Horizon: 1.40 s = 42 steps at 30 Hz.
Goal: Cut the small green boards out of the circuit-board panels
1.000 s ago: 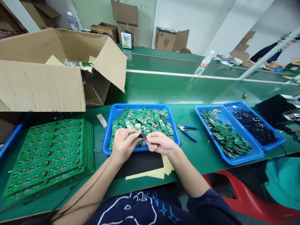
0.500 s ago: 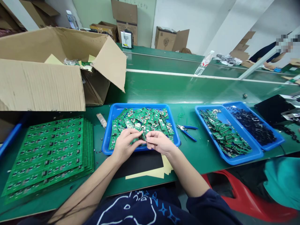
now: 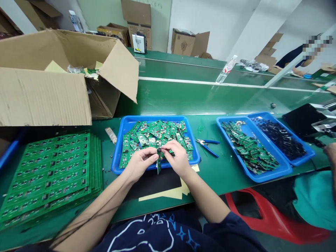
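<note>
My left hand pinches a narrow green circuit board between thumb and fingers. The board stands on edge, its lower end pointing toward me. At its upper end, the fingertips of my right hand are closed against a small dark part; what exactly they grip is partly hidden. Both hands are over the near side of a blue tray heaped with loose small circuit boards. Blue-handled cutting pliers lie right of this tray, jaws toward it.
Stacked large board panels lie at left, before an open cardboard box. To the right, one blue tray holds more small boards, another black parts. A plastic bottle stands behind. Someone's hand shows at the right edge.
The small board has turned on edge, its lower end now showing below my fingers. My right hand has shifted slightly up at the board's upper end. Another person's hand has appeared at the right edge.
</note>
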Motion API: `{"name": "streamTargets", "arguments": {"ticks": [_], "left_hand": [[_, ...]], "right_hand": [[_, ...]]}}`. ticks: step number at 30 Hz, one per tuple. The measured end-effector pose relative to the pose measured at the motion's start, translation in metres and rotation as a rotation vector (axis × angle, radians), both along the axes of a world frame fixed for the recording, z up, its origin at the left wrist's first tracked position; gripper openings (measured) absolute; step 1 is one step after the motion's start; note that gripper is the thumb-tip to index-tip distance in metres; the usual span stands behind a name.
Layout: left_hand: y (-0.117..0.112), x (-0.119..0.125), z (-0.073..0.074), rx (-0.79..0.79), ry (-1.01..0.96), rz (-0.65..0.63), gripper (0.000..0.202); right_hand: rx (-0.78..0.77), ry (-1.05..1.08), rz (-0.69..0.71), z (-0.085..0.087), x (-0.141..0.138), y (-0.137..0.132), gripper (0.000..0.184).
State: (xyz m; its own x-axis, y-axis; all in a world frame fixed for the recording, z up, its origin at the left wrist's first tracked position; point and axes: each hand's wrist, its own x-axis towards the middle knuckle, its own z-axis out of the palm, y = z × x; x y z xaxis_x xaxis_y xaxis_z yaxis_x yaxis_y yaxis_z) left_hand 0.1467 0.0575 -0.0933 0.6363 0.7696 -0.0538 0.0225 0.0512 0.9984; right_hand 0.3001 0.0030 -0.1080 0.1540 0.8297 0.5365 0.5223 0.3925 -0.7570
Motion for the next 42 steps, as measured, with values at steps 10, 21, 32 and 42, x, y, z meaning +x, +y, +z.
{"name": "streamTargets", "arguments": {"ticks": [10,21,32,42], "left_hand": [[0.004,-0.008,0.0,-0.15,0.042,-0.181,0.035],[0.005,-0.008,-0.003,0.798,0.209,0.113,0.027],[0.004,-0.008,-0.012,1.03,0.362,0.138,0.026],[0.009,-0.013,-0.005,1.33,0.254,0.248,0.028]], "right_hand": [[0.152,-0.214,0.009,-0.001,0.01,-0.002,0.021],[0.07,0.072,-0.136,0.014,0.018,-0.003,0.01],[-0.069,0.103,0.101,0.008,0.008,-0.002,0.009],[-0.575,0.854,0.402,0.0,0.015,0.003,0.024]]}}
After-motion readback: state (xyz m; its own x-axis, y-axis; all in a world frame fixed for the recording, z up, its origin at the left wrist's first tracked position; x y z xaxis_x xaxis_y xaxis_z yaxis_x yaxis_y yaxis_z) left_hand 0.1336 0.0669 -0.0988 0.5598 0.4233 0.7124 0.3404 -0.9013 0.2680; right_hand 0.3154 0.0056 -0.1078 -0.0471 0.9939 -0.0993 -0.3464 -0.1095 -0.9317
